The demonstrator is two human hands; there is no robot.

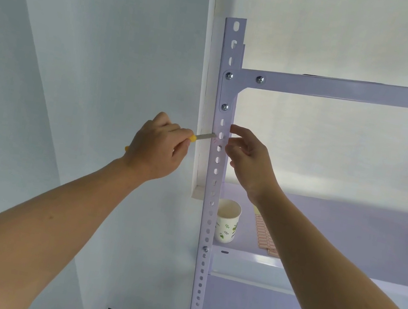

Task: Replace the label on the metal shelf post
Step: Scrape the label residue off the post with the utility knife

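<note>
the old label [215,140] on the shelf post [213,183] is only a faint pink smear, hard to make out. the left hand [158,146] is clamped on a yellow-handled scraper [204,137], mostly hidden in the fist. the right hand [247,159] is loosely bent and holds nothing, its fingertips at the post's right edge. right of the post, a paper cup [227,221] and a label sheet [263,235], half behind the forearm, sit on the shelf [347,234].

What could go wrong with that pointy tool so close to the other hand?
1. The left hand holds the yellow-handled blade with its tip at the metal post, and the right hand has its fingers just across the post. If the blade slips, it might cut them.
2. The blade could scratch the paint around the pinkish label remnant.
3. The right forearm passes close by the paper cup; lowering it might knock the cup over.
</note>
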